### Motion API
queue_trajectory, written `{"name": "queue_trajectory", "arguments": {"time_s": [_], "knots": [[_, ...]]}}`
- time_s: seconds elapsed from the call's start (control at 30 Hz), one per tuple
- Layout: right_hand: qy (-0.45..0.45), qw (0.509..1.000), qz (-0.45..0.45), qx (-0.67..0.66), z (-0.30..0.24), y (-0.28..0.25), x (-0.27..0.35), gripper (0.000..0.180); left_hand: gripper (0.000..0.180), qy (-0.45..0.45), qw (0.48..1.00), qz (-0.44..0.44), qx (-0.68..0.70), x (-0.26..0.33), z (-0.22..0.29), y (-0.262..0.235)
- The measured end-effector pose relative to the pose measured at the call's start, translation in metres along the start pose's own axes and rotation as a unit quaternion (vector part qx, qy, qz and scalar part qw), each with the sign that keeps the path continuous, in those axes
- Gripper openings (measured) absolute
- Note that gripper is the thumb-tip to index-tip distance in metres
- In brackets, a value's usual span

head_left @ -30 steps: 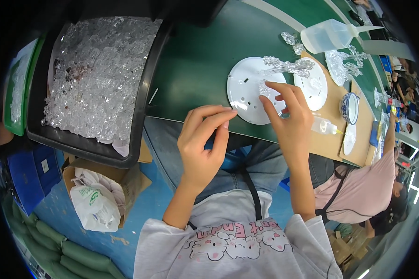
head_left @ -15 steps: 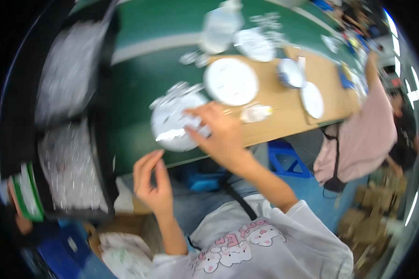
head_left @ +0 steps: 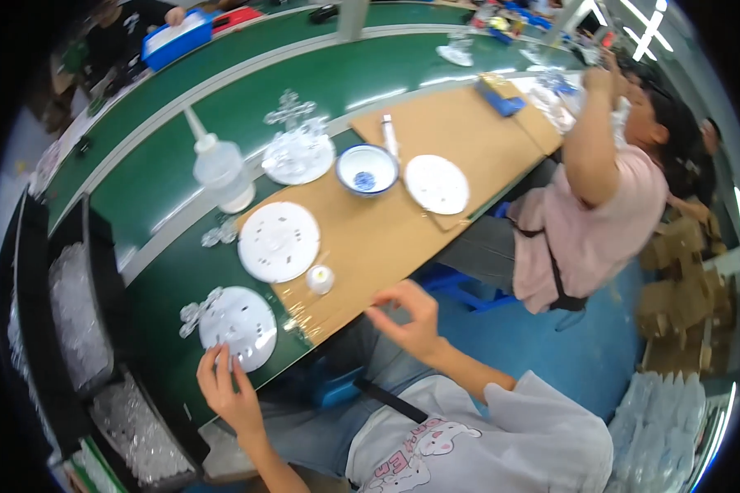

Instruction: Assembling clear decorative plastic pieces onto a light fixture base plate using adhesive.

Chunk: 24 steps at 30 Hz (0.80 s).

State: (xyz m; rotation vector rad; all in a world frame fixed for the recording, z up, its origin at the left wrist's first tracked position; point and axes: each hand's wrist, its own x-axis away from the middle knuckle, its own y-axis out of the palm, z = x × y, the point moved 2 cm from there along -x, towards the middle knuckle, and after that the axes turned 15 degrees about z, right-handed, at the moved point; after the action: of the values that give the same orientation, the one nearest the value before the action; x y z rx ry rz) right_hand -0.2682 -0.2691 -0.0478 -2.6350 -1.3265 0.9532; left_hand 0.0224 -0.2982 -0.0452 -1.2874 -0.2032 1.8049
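My left hand (head_left: pixel 230 398) is at the near edge of a white round disc (head_left: pixel 259 320) dotted with small dark marks or slots. Its fingers are apart, with the tips over the disc's rim, and nothing shows between them. Clear flower-like plastic pieces (head_left: pixel 193 316) lie against the disc's left side. My right hand (head_left: pixel 415 324) hovers off the table's front edge, thumb and forefinger curled together in a pinch. Whatever is between those tips, if anything, is too small to tell. Nearest to it on the cardboard is a small white pot-like container (head_left: pixel 320 279).
Further discs (head_left: pixel 279 242) (head_left: pixel 436 184), a blue-and-white bowl (head_left: pixel 367 171) and a marker-like stick (head_left: pixel 389 135) sit on cardboard (head_left: pixel 452 115). Behind are a spouted bottle (head_left: pixel 222 172) and clear pieces on a disc (head_left: pixel 298 152). Black bins (head_left: pixel 82 304) stand left; a co-worker (head_left: pixel 592 214) sits right.
The view has swung toward the right. My right hand has left the near disc and drawn back to the right, off the table edge. My left hand has come up to the disc's rim.
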Motion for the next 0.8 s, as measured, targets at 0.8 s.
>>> {"name": "queue_trajectory", "arguments": {"time_s": [0.8], "knots": [[-0.025, 0.988, -0.152, -0.023, 0.027, 0.063, -0.035, 0.051, 0.028, 0.037, 0.993, -0.049, -0.098, -0.012, 0.004, 0.025]]}}
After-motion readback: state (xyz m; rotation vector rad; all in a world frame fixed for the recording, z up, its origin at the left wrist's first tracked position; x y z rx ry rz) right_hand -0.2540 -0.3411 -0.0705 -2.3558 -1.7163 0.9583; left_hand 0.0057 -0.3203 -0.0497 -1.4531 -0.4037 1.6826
